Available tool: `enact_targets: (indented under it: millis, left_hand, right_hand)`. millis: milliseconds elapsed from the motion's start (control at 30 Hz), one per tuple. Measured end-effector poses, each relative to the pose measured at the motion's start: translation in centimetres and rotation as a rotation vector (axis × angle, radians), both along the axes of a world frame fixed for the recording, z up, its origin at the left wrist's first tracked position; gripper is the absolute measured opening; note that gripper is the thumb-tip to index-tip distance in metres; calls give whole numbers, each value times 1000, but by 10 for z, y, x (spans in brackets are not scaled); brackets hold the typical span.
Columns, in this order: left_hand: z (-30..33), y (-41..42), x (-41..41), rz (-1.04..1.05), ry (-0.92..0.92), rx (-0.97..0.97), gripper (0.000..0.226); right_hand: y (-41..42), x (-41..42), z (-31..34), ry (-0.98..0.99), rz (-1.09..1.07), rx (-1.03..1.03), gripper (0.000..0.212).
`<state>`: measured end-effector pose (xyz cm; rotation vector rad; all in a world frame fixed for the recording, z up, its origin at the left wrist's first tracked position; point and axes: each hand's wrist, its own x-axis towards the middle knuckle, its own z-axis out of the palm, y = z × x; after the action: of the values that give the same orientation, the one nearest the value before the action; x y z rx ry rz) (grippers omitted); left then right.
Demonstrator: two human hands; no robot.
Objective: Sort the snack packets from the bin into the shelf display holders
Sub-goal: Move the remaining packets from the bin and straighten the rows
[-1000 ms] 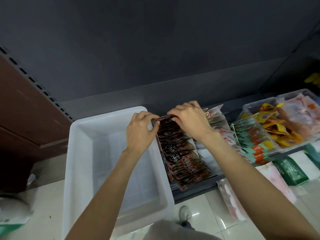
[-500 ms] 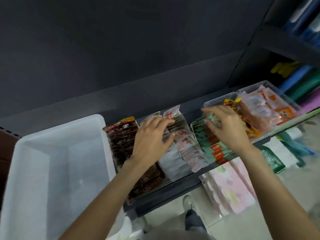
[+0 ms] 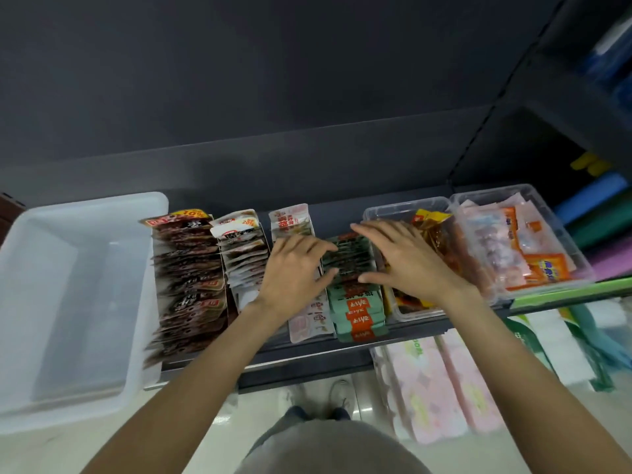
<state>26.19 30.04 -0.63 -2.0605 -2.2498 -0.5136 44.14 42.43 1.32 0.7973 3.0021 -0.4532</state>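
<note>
Rows of snack packets stand in holders on a dark shelf (image 3: 301, 364). From left: dark brown packets (image 3: 189, 285), white packets (image 3: 244, 258), a pale pink-and-white row (image 3: 290, 220), and green packets (image 3: 355, 309). My left hand (image 3: 294, 275) rests on the pale row with its fingers spread, touching the left side of the green row. On the right side of that green row lies my right hand (image 3: 407, 261), fingers straight. The white bin (image 3: 68, 295) at the left shows nothing inside.
Two clear tubs sit right of the green row, one with orange-brown packets (image 3: 434, 237), one with pink and orange packets (image 3: 513, 248). Pink-wrapped packs (image 3: 441, 381) and green bags lie on the floor below. My shoes (image 3: 338, 395) stand at the shelf edge.
Both hands left the dark brown packets and moved right along the shelf to the green row. The view has swung right with them.
</note>
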Motion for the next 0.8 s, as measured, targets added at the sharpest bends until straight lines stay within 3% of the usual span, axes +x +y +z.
enact_targets:
  millis: [100, 233, 333, 433, 633, 800]
  left_hand:
    - [0, 13, -4, 26, 54, 94, 14]
    - [1, 30, -12, 54, 35, 116, 10]
    - [2, 29, -8, 81, -2, 198, 18]
    - [1, 11, 3, -62, 7, 249, 22]
    - [-17, -11, 9, -207, 192, 16, 54]
    - [-27, -13, 26, -230, 213, -30, 26]
  right_hand:
    - [5, -3, -3, -16, 49, 77, 93]
    - [4, -11, 1, -72, 29, 6, 99]
    - [6, -18, 4, -31, 21, 95, 72]
    - [10, -23, 2, 0, 63, 195, 48]
    - [12, -23, -7, 105, 66, 227, 19]
    - [10, -26, -14, 87, 66, 269, 22]
